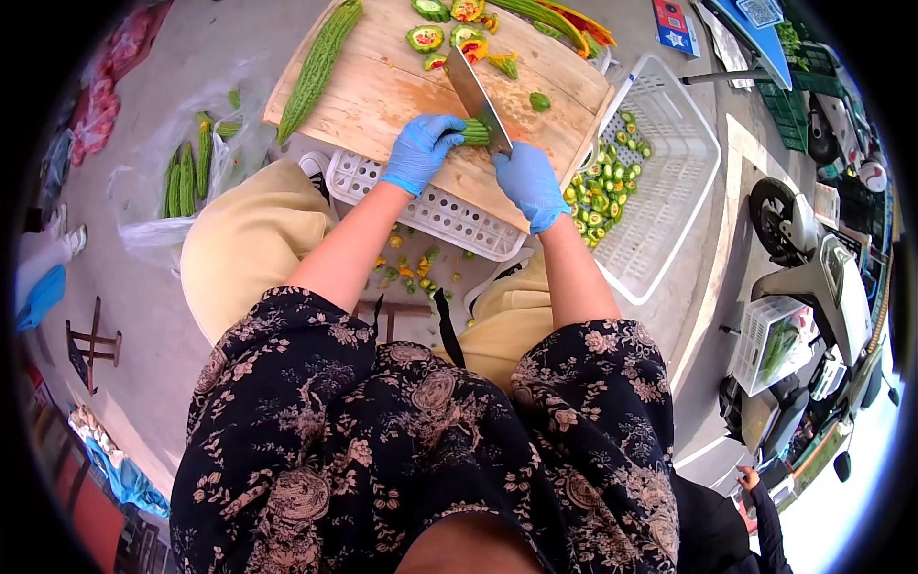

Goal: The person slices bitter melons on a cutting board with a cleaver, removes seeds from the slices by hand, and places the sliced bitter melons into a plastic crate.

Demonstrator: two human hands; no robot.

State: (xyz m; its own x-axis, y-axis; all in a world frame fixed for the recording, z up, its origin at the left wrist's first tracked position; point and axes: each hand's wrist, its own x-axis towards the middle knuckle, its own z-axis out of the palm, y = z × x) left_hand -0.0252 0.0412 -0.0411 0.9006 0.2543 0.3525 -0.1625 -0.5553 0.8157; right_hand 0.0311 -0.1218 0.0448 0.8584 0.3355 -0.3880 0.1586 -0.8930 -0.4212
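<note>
My left hand (421,151), in a blue glove, is closed on a short piece of green bitter melon (473,132) lying on the wooden cutting board (382,91). My gloved right hand (531,182) grips a broad cleaver (476,94), whose handle is hidden in the fist. The blade stands upright against the right end of the melon piece; whether it has entered the flesh I cannot tell. A whole bitter melon (320,67) lies along the board's left side. Cut slices (426,38) with red and yellow insides sit at the far edge, and a small green end piece (539,101) lies right of the blade.
Right of the board, a white plastic basket (660,244) holds many green slices (607,187). An upturned white crate (459,215) supports the board. Scraps (411,273) litter the ground below. More bitter melons (182,177) lie in a clear bag at left. A scooter (813,277) stands at right.
</note>
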